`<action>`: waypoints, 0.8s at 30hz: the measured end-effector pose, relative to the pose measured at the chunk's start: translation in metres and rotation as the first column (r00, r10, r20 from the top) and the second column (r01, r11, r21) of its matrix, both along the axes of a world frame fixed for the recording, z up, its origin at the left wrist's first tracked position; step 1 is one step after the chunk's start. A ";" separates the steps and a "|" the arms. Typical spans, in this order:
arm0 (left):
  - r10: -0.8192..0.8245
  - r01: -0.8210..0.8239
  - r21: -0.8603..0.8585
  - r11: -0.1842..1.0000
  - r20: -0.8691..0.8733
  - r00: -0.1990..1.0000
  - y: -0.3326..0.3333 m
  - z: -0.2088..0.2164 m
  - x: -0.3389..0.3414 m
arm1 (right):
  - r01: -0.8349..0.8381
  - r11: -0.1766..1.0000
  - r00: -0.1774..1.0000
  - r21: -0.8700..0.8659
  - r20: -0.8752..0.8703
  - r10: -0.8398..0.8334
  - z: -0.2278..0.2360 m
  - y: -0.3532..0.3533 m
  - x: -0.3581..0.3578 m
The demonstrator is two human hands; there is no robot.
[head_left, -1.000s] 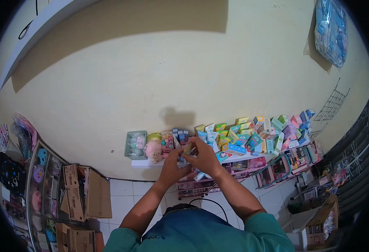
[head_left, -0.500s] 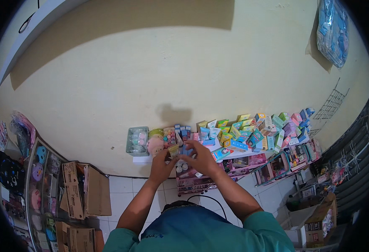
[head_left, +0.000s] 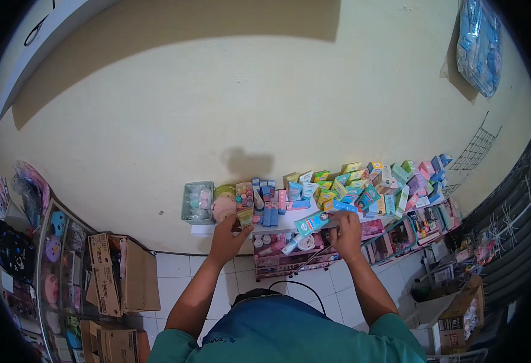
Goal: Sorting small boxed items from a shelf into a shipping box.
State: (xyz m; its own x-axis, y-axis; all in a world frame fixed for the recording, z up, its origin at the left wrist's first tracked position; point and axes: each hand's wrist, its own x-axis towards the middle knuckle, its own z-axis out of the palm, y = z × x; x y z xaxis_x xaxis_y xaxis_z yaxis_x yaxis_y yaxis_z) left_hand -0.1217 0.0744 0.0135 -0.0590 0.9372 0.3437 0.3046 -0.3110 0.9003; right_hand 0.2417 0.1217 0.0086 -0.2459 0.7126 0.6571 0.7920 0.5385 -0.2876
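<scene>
My left hand (head_left: 229,236) is closed around a small yellowish tube (head_left: 245,216), held upright over the shelf's front edge near the left end. Farther right, my right hand (head_left: 347,235) has its fingers apart and curved, beside a teal and white tube (head_left: 312,224) and a blue and yellow box (head_left: 340,207). I see nothing plainly held in it. The teal tube slants over the front edge, its white cap (head_left: 289,245) toward me. Between my hands, small blue boxes (head_left: 271,214) stand on the white shelf (head_left: 288,222).
A clear bin (head_left: 197,202) and a pink plush toy (head_left: 223,209) sit at the shelf's left end. Many tubes and boxes (head_left: 362,181) crowd its right side. Pink-edged racks (head_left: 289,261) stand below. Open cardboard boxes (head_left: 138,275) and a glass display case (head_left: 54,260) are at left.
My right hand has moved right, away from the left hand, uncovering the small blue boxes. My left hand keeps the yellowish tube, shifted slightly left. The teal tube appears a little farther left.
</scene>
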 end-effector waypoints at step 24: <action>-0.010 0.008 -0.043 0.999 -0.052 0.999 -0.007 0.003 0.003 | -0.330 0.854 0.884 -0.403 0.186 0.429 0.019 0.038 -0.043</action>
